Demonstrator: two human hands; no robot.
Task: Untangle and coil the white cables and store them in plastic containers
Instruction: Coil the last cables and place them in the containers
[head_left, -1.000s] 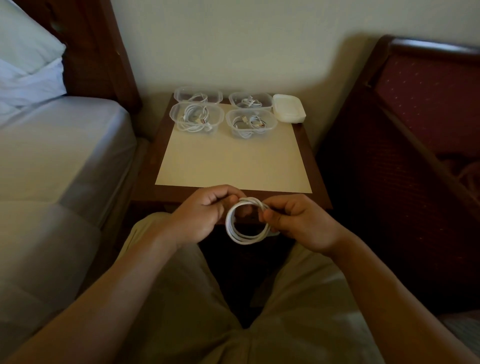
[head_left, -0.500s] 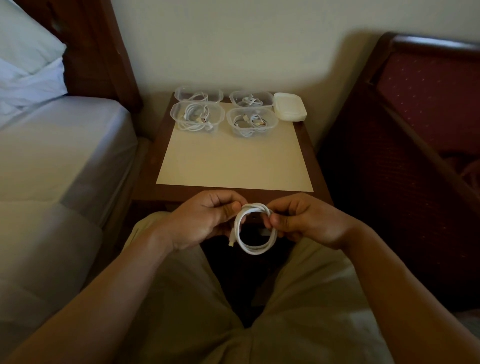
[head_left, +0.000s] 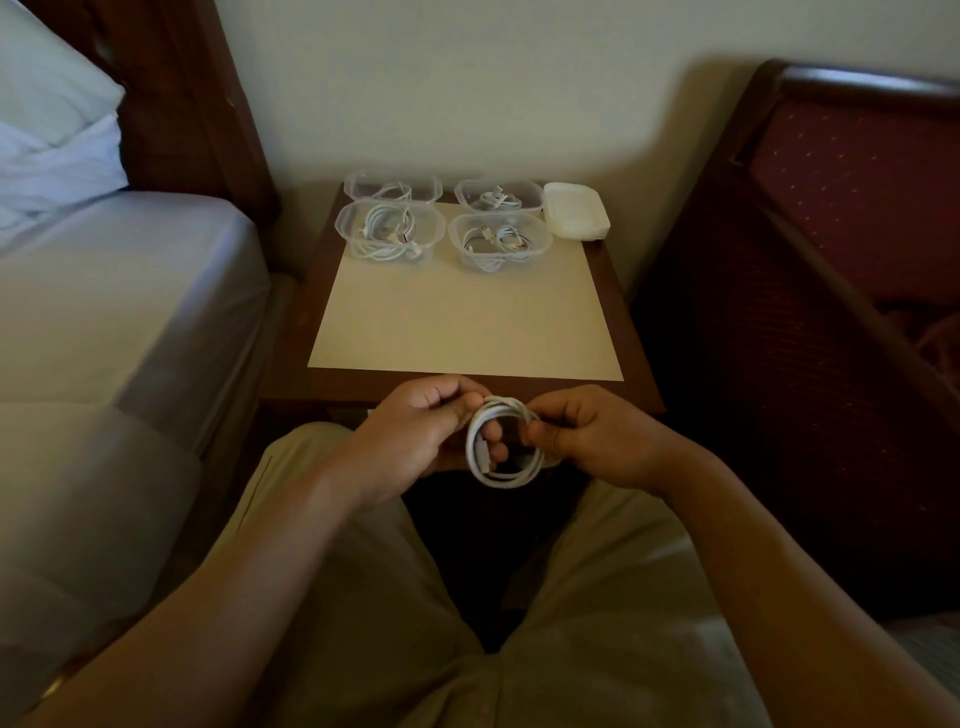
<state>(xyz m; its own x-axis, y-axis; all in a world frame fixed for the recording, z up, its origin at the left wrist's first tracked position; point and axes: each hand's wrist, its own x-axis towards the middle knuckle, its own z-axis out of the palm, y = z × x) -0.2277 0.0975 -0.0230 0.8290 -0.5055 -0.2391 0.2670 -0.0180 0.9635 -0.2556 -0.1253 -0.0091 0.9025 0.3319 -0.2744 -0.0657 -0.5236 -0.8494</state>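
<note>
The left hand (head_left: 415, 436) and right hand (head_left: 592, 441) both pinch a coiled white cable (head_left: 501, 441) above the person's lap, near the table (head_left: 291, 332) holding 4 containers (head_left: 389, 231) of cables.

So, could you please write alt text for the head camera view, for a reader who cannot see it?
Both hands, left hand and right hand, hold a coiled white cable above the lap. Beyond, a small wooden table carries four clear plastic containers with cables inside and a stack of white lids.
</note>
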